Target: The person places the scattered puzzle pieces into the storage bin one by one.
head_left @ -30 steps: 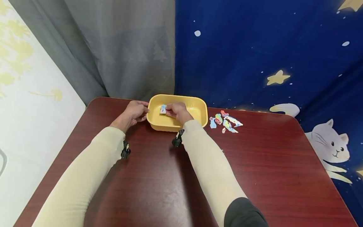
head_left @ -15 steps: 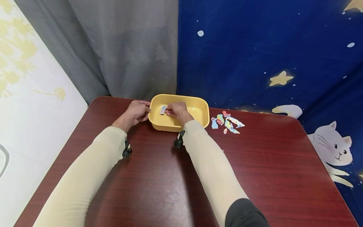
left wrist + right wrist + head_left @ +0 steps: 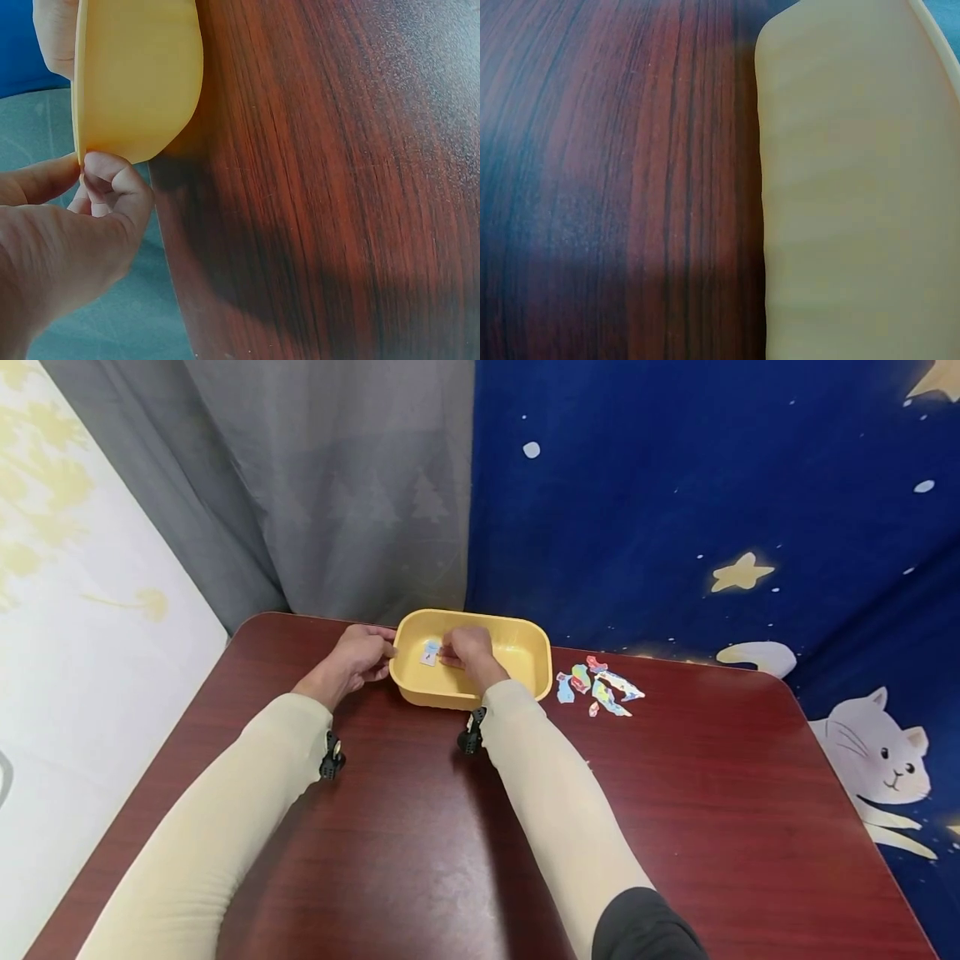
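Note:
A yellow plastic bin point(image 3: 416, 693) stands at the table's back edge. My left hand point(image 3: 356, 660) pinches the left end of its rim; the left wrist view shows the thumb and fingers point(image 3: 124, 187) on that rim. Inside the bin is my right hand point(image 3: 471, 650), its fingertips pointing left and down at a small light-blue and white piece point(image 3: 429, 656), which looks like a sticker or paper cutout. Whether the fingertips grip the piece or only lie beside it is too small to tell. The bin's side wall point(image 3: 855, 187) hides the right hand in the right wrist view.
Several colourful cutout pieces point(image 3: 603, 689) lie loose on the dark red wooden table point(image 3: 712, 793), just right of the bin. A grey curtain point(image 3: 360, 527) and a blue star-patterned curtain point(image 3: 637, 510) hang close behind the table. A white panel point(image 3: 90, 652) stands at the left.
The small piece has turned slightly at my right fingertips and appears a little more to the left of them. My left hand keeps its place on the bin's rim.

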Demonstrator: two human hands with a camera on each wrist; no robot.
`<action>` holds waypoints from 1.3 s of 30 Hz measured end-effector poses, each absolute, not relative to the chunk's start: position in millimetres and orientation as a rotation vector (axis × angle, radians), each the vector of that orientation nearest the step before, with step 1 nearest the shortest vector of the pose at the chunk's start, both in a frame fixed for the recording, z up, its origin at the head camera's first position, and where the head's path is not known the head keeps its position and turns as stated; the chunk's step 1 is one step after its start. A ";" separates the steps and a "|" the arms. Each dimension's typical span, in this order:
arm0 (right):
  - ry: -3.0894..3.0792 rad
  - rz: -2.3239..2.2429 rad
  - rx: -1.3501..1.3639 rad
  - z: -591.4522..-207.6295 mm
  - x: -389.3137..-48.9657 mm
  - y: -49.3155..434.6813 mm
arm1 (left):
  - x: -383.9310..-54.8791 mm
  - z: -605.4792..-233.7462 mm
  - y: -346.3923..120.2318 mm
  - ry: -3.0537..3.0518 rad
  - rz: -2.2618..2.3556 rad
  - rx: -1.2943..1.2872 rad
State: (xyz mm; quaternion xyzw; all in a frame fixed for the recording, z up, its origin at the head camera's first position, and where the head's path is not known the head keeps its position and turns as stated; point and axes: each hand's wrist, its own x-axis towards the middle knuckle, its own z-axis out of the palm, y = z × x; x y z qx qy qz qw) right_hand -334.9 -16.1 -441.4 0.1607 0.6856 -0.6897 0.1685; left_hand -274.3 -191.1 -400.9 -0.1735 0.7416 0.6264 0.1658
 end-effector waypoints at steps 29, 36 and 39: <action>1.894 -1.918 0.397 -428.2 -334.0 1.2 | -274.3 -400.1 -181.9 2.106 1.772 -0.490; 1.922 -1.918 0.361 -414.9 -329.9 6.4 | -271.8 -400.9 -189.4 2.124 1.775 -0.499; 1.951 -1.926 0.354 -406.8 -327.5 15.7 | -271.7 -400.3 -189.2 2.133 1.770 -0.490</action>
